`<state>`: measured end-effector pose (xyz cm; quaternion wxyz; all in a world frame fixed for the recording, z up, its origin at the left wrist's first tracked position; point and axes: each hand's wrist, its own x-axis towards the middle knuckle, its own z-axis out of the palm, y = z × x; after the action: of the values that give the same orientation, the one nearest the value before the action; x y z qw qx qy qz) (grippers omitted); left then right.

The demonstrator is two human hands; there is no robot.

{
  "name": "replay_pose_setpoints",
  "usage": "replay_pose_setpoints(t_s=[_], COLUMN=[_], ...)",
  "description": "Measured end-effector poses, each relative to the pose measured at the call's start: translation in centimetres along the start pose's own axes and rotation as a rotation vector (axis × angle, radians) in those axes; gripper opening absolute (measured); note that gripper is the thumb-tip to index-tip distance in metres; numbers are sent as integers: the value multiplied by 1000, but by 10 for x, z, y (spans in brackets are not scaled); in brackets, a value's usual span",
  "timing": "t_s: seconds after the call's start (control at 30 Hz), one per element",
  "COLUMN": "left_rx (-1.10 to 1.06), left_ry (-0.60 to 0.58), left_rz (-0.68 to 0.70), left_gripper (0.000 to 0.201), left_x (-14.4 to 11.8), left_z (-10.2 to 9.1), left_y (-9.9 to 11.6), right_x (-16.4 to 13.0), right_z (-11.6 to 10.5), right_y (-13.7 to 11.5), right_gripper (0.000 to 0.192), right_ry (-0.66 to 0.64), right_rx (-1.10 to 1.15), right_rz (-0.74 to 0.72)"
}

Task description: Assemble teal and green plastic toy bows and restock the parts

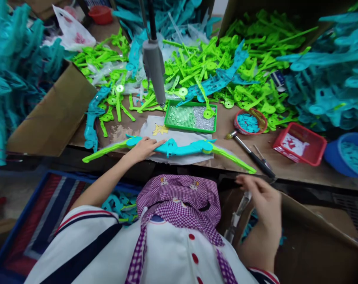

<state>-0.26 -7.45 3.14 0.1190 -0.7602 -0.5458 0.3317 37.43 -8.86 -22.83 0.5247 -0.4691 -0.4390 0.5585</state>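
Observation:
A toy bow (183,147), with a blue middle and a bright green limb at each end, lies across a grey cloth (193,158) at the table's front edge. My left hand (145,150) holds its blue part left of centre, fingers laid over the top. Off to the right, below the table edge, my right hand (260,193) is apart from the bow, slightly blurred. Its fingers are curled together; anything between them is hidden. A clear plastic strip (239,213) shows just beneath it. A grey power screwdriver (154,69) hangs point down behind the bow.
Behind the cloth sits a green tray (192,128) of small screws. To the right are a hammer (250,152), a red basket (264,118), a red tray (319,152) and a blue bowl (332,152). Green parts (193,59) pile up behind; a cardboard box (317,232) stands below right.

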Motion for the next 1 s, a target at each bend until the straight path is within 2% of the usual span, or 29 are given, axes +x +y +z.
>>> replay_pose_setpoints(t_s=[0.07,0.1,0.17,0.27,0.33,0.43,0.53,0.6,0.67,0.73,0.83,1.0], left_rx=[-26,-20,37,128,139,129,137,138,123,107,107,89], left_ry=[-22,-34,-46,-30,-15,-24,-64,-85,-83,-65,-47,-20], left_rz=[18,26,42,54,50,51,49,52,70,100,135,172], left_gripper=[71,75,76,62,59,58,59,60,60,59,60,60], left_x=[0,-1,-3,-8,-10,-13,-13,-11,-5,3,16,31], left_z=[3,5,8,13,14,8,-2,-5,-3,1,3,-3], left_y=[2,4,8,16,23,37,52,60,66,70,70,71], right_x=[23,41,81,130,150,162,150,128,99,71,45,41], right_z=[-5,-4,0,10,17,21,16,11,12,21,43,64], right_y=[0,3,15,31,36,33,23,16,9,7,12,26], right_gripper=[37,36,33,37,36,26,27,34,44,55,62,52], right_ry=[258,296,258,79,7,-19,39,134,166,123,56,66], right_rx=[-84,-186,-456,-724,-812,-851,-812,-698,-525,-411,-417,-503], right_rz=[-77,-107,-140,-158,-181,-209,-164,-161,-184,-184,-113,-28])
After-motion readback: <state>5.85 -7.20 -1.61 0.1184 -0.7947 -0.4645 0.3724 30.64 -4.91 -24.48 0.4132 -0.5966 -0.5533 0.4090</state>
